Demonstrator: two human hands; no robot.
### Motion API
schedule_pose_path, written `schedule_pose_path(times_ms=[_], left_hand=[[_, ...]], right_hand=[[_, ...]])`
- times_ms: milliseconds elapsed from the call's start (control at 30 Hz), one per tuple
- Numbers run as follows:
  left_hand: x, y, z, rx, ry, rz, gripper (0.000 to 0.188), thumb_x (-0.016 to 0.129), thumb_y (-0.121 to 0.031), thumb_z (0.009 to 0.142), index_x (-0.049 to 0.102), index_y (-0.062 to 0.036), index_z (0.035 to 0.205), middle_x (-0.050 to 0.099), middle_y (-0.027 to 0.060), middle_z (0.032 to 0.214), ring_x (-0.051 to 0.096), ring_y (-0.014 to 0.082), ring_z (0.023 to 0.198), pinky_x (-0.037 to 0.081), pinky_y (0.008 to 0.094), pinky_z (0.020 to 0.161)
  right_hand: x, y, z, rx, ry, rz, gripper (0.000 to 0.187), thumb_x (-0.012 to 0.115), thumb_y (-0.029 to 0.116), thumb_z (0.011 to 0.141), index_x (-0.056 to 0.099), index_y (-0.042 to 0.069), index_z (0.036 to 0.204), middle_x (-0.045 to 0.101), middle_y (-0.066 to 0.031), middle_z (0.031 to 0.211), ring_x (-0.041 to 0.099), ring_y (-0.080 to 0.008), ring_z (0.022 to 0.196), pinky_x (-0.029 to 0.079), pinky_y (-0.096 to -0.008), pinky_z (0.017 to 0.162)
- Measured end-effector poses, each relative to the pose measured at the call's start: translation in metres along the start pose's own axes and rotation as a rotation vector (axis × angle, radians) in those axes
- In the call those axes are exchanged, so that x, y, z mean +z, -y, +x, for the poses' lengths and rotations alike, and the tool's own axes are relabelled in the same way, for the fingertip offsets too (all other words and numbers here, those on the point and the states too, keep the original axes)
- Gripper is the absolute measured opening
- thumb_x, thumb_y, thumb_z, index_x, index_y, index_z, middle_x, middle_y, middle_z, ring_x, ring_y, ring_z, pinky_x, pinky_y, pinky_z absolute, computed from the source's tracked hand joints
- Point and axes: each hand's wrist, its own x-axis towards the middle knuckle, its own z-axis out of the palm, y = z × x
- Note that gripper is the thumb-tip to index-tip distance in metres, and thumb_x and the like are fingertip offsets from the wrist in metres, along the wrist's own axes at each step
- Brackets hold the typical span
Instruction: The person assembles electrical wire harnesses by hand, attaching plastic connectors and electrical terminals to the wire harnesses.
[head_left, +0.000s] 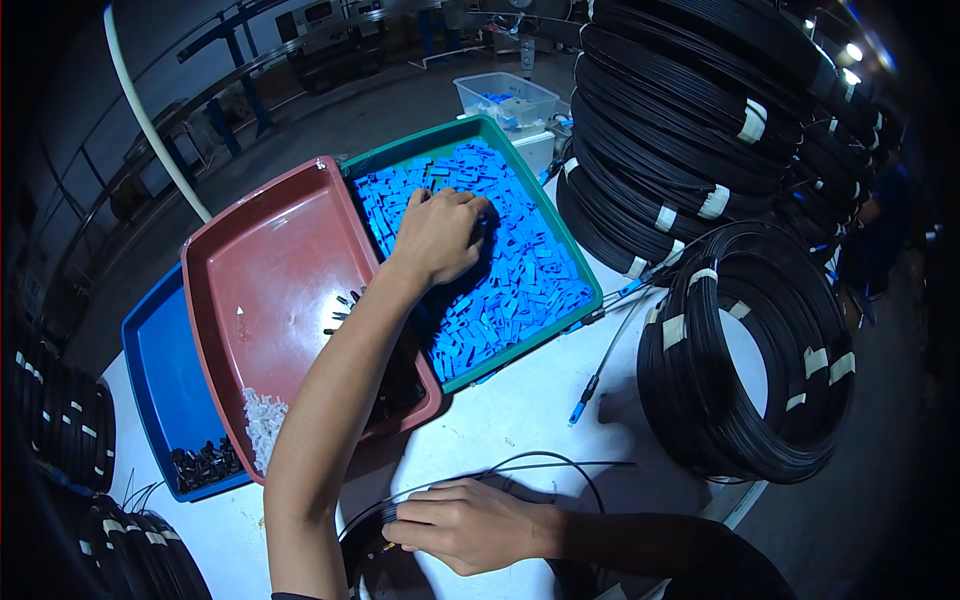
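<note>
Here, the left hand (442, 236) touches blue clips (510, 300), its hold unclear; the right hand (468, 526) grips cable (372, 516); white-taped coils (690, 415) stand nearby.

One wide fisheye camera, worn on the head as the left of a side-by-side pair, looks down and forward over the table (530, 385). The right hand (470, 525) lies in the near part, by the bottom edge; the left hand (440, 235) sits farther out, above the middle. The floor (330, 125) shows well beyond. Straight edges bow toward the rim, too dark there to judge clearly.
</note>
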Motion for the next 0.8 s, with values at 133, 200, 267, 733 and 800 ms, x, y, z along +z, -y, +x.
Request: schedule_pose_path(times_ms=[133,200,267,733,800], left_hand=[[0.007,0.008,0.003,0.071,-0.038,0.148,0.029,0.069,-0.014,0.085,0.074,-0.0156,0.114,0.072,0.0043,0.108,0.065,0.0248,0.107,0.045,0.0441,0.091],[0.008,0.013,0.007,0.071,-0.046,0.135,0.029,0.069,-0.015,0.085,0.074,-0.0161,0.113,0.071,0.0045,0.108,0.064,0.0246,0.107,0.045,0.0438,0.090],[0.004,0.012,0.007,0.068,-0.038,0.118,0.028,0.070,-0.015,0.085,0.074,-0.0166,0.113,0.071,0.0046,0.107,0.064,0.0243,0.107,0.045,0.0434,0.090],[-0.005,0.005,-0.005,0.101,-0.112,0.035,0.027,0.069,-0.014,0.086,0.073,-0.0110,0.112,0.070,0.0088,0.110,0.063,0.0262,0.110,0.047,0.0444,0.092],[-0.015,0.012,-0.019,0.120,-0.228,-0.075,0.023,0.070,-0.014,0.090,0.073,-0.0094,0.112,0.070,0.0106,0.103,0.065,0.0264,0.102,0.048,0.0422,0.086]], right_hand=[[0.003,0.003,0.001,-0.012,0.005,-0.007,0.025,0.068,0.010,0.089,0.063,0.002,0.112,0.060,-0.0104,0.092,0.065,-0.0294,0.084,0.054,-0.0416,0.075],[-0.001,0.002,0.002,-0.011,0.020,-0.015,0.025,0.068,0.010,0.089,0.063,0.002,0.112,0.060,-0.0105,0.093,0.065,-0.0295,0.083,0.054,-0.0415,0.074],[-0.001,0.003,0.002,-0.003,0.022,-0.003,0.025,0.067,0.009,0.089,0.063,0.002,0.113,0.060,-0.0109,0.093,0.064,-0.0295,0.081,0.054,-0.0415,0.074],[-0.003,0.004,0.002,-0.021,0.011,-0.014,0.025,0.068,0.010,0.089,0.063,0.002,0.112,0.060,-0.0106,0.093,0.065,-0.0293,0.084,0.055,-0.0406,0.075],[-0.001,0.008,0.005,-0.029,0.011,-0.005,0.024,0.070,0.011,0.088,0.064,0.002,0.110,0.060,-0.0098,0.090,0.066,-0.0296,0.083,0.055,-0.0406,0.073]])
